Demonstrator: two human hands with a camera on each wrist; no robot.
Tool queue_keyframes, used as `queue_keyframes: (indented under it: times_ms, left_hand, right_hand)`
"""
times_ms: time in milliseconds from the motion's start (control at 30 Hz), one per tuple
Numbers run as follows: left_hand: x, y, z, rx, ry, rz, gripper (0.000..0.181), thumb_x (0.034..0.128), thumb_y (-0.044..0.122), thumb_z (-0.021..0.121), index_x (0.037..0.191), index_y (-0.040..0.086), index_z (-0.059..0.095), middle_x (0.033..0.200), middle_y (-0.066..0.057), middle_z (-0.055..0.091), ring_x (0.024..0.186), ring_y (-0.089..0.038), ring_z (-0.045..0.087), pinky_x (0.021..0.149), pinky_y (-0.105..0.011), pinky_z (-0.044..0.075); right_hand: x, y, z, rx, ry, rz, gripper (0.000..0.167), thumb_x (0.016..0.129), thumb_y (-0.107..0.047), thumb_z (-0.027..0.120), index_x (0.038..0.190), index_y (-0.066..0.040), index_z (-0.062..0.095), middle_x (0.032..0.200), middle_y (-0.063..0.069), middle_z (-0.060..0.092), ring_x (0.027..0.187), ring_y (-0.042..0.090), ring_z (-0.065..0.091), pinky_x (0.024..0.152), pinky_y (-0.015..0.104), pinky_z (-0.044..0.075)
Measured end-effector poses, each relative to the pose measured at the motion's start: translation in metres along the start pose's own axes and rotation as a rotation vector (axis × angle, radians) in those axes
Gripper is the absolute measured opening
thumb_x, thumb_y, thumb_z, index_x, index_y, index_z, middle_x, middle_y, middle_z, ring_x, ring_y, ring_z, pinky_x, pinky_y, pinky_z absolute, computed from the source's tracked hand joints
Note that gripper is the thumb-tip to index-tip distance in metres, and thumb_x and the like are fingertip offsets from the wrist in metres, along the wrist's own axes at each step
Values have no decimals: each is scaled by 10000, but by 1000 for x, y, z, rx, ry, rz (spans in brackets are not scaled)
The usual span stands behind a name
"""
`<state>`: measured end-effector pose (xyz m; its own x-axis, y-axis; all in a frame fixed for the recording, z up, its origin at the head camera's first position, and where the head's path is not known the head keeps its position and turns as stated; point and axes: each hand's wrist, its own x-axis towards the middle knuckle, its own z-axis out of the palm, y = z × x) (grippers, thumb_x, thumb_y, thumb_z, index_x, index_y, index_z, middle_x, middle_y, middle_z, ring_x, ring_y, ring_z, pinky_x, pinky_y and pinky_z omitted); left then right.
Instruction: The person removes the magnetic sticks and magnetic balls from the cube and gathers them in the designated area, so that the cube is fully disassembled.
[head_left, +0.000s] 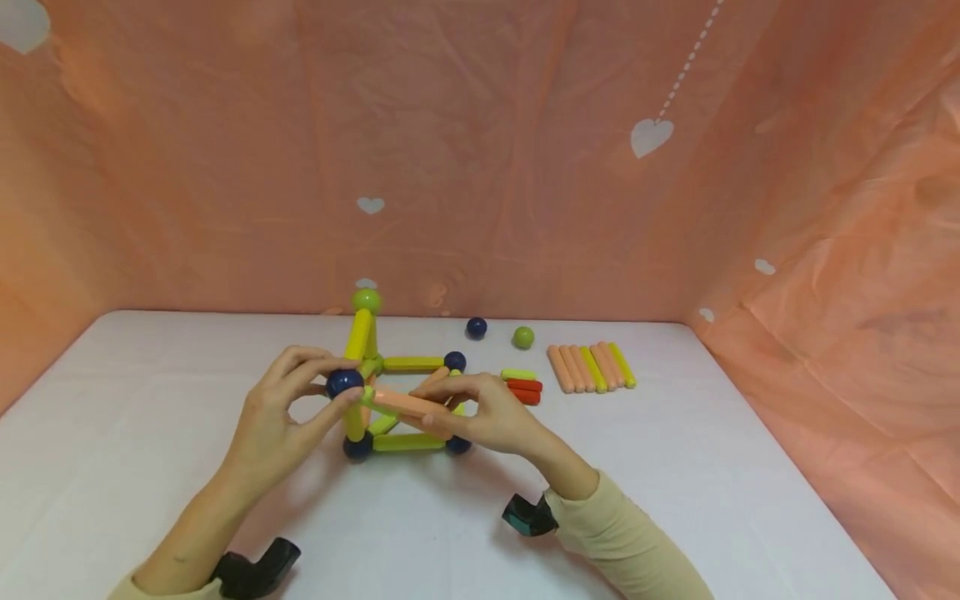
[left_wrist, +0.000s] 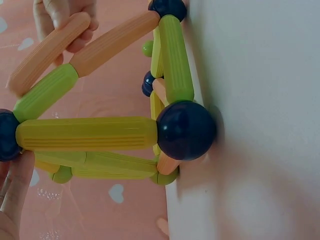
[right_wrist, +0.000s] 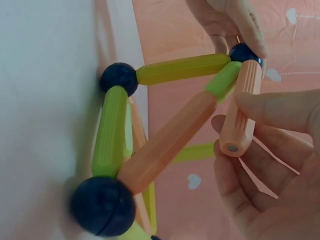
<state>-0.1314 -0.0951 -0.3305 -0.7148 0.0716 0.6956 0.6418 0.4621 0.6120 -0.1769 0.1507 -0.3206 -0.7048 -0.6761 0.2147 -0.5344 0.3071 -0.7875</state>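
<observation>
Between its thumb and fingers, my left hand (head_left: 273,421) holds a dark blue ball (head_left: 344,382) at a raised corner of a frame built from rods and balls. My right hand (head_left: 498,417) pinches a peach rod (right_wrist: 247,75) near one end. The rod's far end is at the held ball, beside a light green rod (right_wrist: 223,80) that runs on into another peach rod (right_wrist: 170,142); whether it touches the ball I cannot tell. A yellow rod (left_wrist: 87,134) leads from the held ball down to a blue corner ball (left_wrist: 186,130) on the table.
A green ball (head_left: 367,301) tops the frame's far side. Behind the frame lie a loose blue ball (head_left: 476,327) and a green ball (head_left: 523,337). Short red rods (head_left: 524,397) and a row of peach and yellow rods (head_left: 591,367) lie to the right on the white table (head_left: 697,467).
</observation>
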Motion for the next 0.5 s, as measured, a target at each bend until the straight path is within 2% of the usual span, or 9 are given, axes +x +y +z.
queue_keyframes:
  times_ms: [133, 367, 500]
  left_hand:
    - [0, -1, 0, -11, 3, 0, 350, 707, -110, 771, 1036, -23, 690, 1018, -70, 580, 946, 27, 540, 767, -66, 471]
    - [0, -2, 1, -28, -2, 2, 355, 699, -115, 777, 1033, -28, 691, 1014, -67, 577, 953, 39, 544, 768, -75, 482]
    - [-1, -2, 1, -27, 4, 1, 362, 694, -122, 777, 1033, -23, 692, 1013, -70, 578, 954, 41, 544, 766, -74, 481]
  right_hand:
    - [-7, 7, -4, 6, 9, 22, 255, 906, -145, 657, 1153, -89, 687, 1088, 23, 708, 938, 90, 604, 805, 279, 512]
    - [-23, 22, -19, 45, 105, 205, 303, 888, -136, 665, 1175, -39, 655, 1087, 96, 692, 985, 156, 631, 879, 275, 506]
    - [-28, 32, -26, 61, 151, 271, 318, 872, -97, 662, 1172, 5, 643, 1089, 147, 684, 952, 189, 649, 852, 281, 521]
